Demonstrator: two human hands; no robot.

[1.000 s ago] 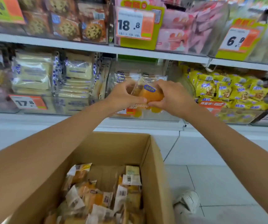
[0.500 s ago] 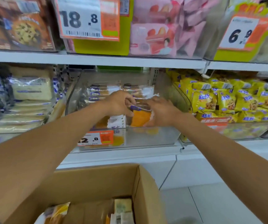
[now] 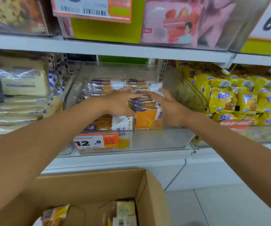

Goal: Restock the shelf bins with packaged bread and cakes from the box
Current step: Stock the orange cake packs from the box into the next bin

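In the clear bin (image 3: 156, 139), left hand (image 3: 120, 103) and right hand (image 3: 169, 108) flank the cake pack (image 3: 145, 115): grip wide, only pressing. Probably squaring it up.

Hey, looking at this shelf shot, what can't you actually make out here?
All in the head view:
- Top price tag: its digits are cut off by the upper edge.
- Right price tag: only a 6 shows; the right edge cuts off the rest.
- Cardboard box: most of its contents lie below the bottom edge.
- Orange cake pack: its sides are hidden by the left hand and right hand.
- 12.8 tag: the fine print is too small to read.
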